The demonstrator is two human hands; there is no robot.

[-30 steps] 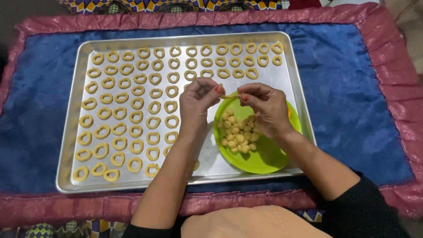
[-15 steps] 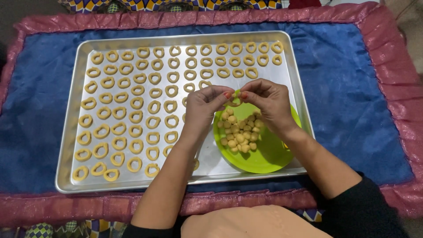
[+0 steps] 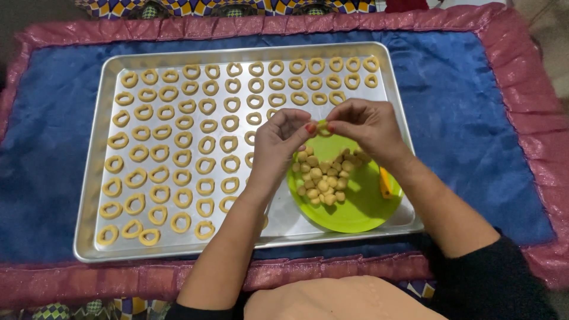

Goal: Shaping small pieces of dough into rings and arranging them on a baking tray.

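Both hands meet above the far edge of a green plate (image 3: pixel 361 213). The left hand (image 3: pixel 278 142) and the right hand (image 3: pixel 370 127) each pinch one small piece of dough (image 3: pixel 323 128) between thumb and fingertips, curling it. Below them the plate holds a heap of little dough balls (image 3: pixel 323 178) and sits on the right end of a metal tray (image 3: pixel 89 184). Rows of dough rings (image 3: pixel 178 142) fill the rest of the tray, which rests on a blue cloth (image 3: pixel 474 118).
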